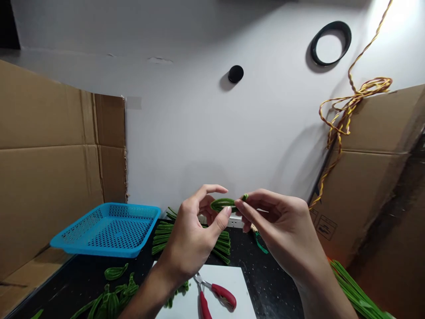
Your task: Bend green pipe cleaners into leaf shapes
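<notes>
In front of the wall I hold up a small leaf shape [222, 203] bent from green pipe cleaner. My right hand [277, 221] pinches its short stem end between thumb and fingers. My left hand [199, 226] has its thumb on the lower edge of the leaf, with the index finger raised above it; the other fingers are partly hidden behind. Below the hands, red-handled pliers [223, 296] lie with their handles spread on a white board [244, 290]. Small green pieces [181, 290] sit on the board near my left forearm.
A blue perforated basket [109, 252] stands at the left. Finished-looking green leaf shapes [111, 301] are heaped before it. Straight green pipe cleaners [223, 246] lie behind the board, and another bundle [357, 288] lies right. Cardboard panels [49, 133] flank the black table [268, 290]; twisted yellow cord [348, 106] hangs right.
</notes>
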